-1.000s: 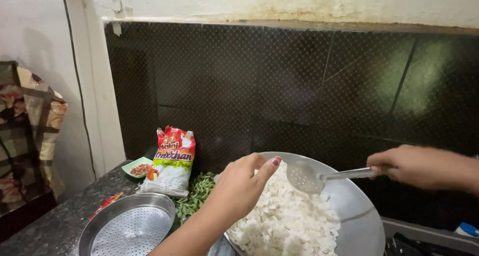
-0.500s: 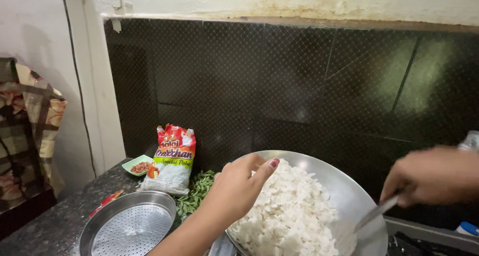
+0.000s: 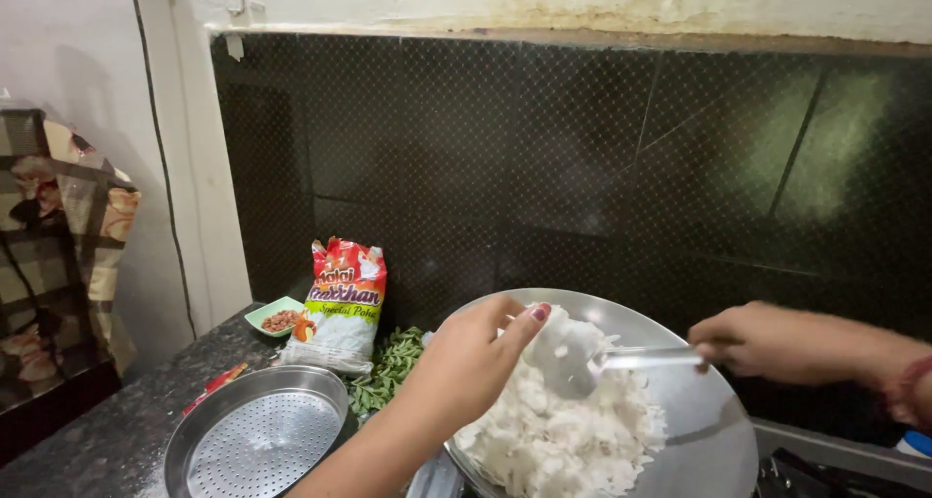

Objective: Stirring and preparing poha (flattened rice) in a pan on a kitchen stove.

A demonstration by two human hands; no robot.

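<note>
A big steel wok (image 3: pixel 714 430) holds a heap of white flattened rice (image 3: pixel 558 435). My left hand (image 3: pixel 466 367) grips the wok's near left rim, fingers curled over the edge. Over on the right, my right hand (image 3: pixel 762 341) holds the handle of a steel ladle (image 3: pixel 582 360). The ladle's round bowl rests on top of the rice heap, beside my left fingertips.
A round perforated steel strainer (image 3: pixel 254 440) lies at the lower left on the dark granite counter (image 3: pixel 97 449). Behind it stand a red and white food packet (image 3: pixel 340 304), a small green bowl (image 3: pixel 275 315) and a pile of green leaves (image 3: pixel 388 367). Black tiles back the counter.
My right hand dropped low to the wok's right edge, then came back up, and the ladle now lies across the rice heap. My left hand stayed on the rim.
</note>
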